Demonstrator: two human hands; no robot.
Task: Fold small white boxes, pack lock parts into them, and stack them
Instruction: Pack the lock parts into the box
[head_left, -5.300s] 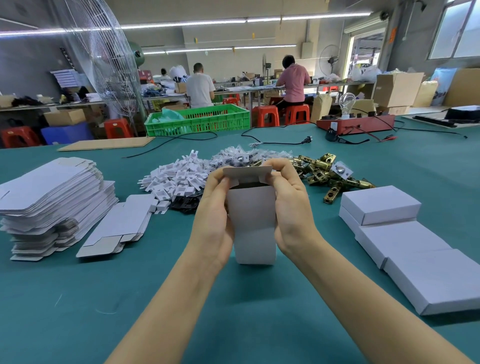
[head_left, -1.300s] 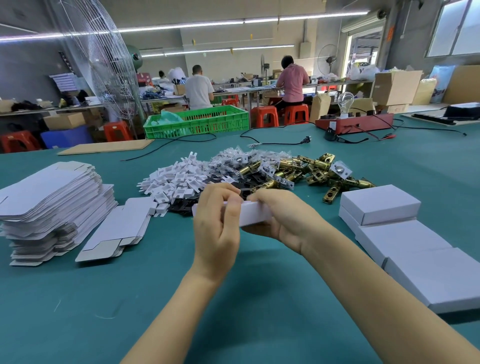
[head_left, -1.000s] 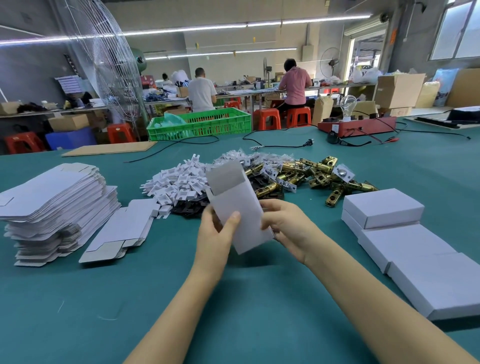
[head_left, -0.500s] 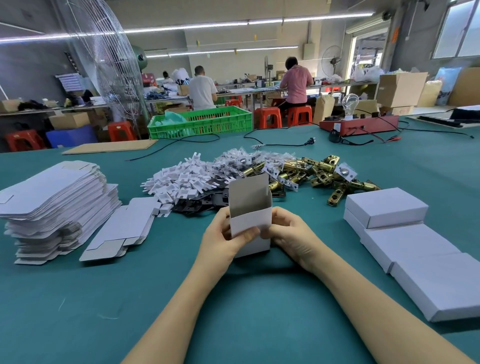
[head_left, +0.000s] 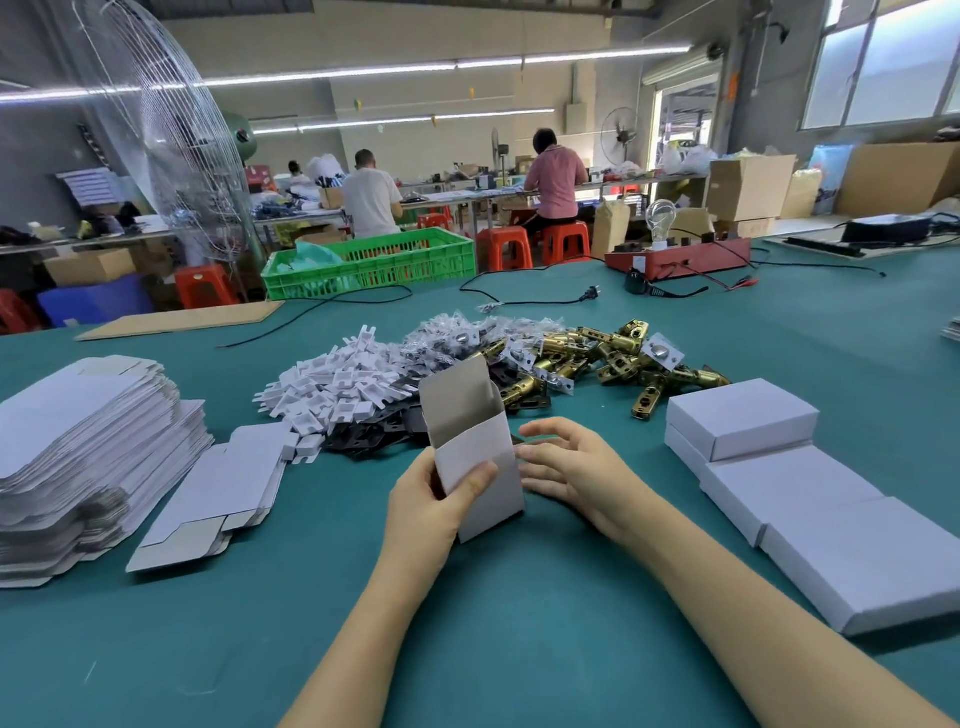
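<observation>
Left hand (head_left: 441, 499) grips the erected white box (head_left: 480, 467) upright on the green bench (head_left: 519, 649), thumb pinching its front wall, top flap open. Right hand (head_left: 576, 470) has just released it; fingers (head_left: 545, 428) spread, holding nothing. Box appears ready for filling. Beyond lie brass lock latches (head_left: 597, 358); finished boxes (head_left: 743, 423) stack rightward.

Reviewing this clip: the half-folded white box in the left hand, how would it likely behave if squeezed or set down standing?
The white box looks like thin card, so it probably dents under a firm grip; the left hand pinches it only lightly. Its top flap stands open, so it is likely light and still empty. Tall and narrow, it may tip easily on the green table.
</observation>
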